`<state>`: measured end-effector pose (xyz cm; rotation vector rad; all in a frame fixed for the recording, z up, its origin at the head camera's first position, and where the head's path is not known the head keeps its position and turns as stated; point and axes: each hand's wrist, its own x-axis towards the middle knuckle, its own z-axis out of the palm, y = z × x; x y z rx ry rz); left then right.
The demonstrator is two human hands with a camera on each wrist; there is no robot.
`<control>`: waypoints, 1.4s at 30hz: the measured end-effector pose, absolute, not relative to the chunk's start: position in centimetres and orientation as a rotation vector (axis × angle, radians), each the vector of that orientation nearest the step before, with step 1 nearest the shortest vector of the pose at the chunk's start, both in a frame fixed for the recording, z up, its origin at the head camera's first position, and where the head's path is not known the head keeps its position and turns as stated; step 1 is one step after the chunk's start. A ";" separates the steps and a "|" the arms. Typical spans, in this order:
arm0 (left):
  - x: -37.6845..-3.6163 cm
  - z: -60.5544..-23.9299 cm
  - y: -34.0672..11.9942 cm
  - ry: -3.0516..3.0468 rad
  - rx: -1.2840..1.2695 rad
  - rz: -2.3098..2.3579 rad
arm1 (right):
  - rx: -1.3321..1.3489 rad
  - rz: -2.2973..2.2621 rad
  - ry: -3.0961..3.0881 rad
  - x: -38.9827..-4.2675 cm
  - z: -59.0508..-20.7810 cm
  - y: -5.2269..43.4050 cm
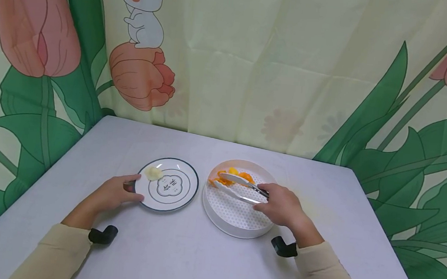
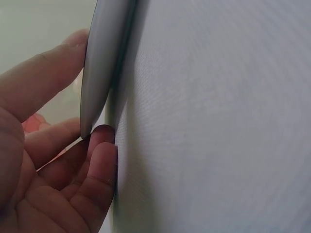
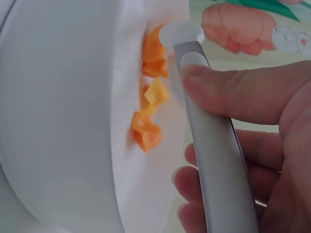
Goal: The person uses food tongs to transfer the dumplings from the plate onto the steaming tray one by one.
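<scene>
My right hand (image 1: 279, 204) grips a pair of metal tongs (image 1: 243, 188) with white tips, thumb on the upper arm (image 3: 214, 160). The tongs reach into a round white container (image 1: 235, 228) toward several orange and yellow dumpling-like pieces (image 1: 232, 177) at its far side, also seen in the right wrist view (image 3: 148, 104). My left hand (image 1: 117, 191) holds the near-left rim of a small white plate (image 1: 185, 198) with a dark border; fingers (image 2: 92, 160) curl at its edge (image 2: 99, 73). One pale piece (image 1: 153, 173) lies on that plate.
A pale grey table (image 1: 196, 253) carries both dishes. A floral curtain with tulips and a rabbit (image 1: 143, 6) hangs behind and at both sides. Black wrist mounts (image 1: 103, 234) sit on both beige sleeves.
</scene>
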<state>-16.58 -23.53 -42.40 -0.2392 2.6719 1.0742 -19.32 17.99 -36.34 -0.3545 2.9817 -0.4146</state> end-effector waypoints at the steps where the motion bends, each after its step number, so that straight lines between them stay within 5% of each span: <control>1: -16.6 -42.4 -23.5 2.673 -0.240 1.074 | -0.357 -0.408 2.984 -19.3 -36.4 17.9; 17: -16.6 -42.7 -23.5 2.673 -0.267 1.060 | -0.401 -0.483 3.048 -19.3 -35.0 17.0; 42: -16.9 -42.9 -23.7 2.682 -0.260 1.055 | -0.784 -0.397 2.917 -21.3 -35.7 7.7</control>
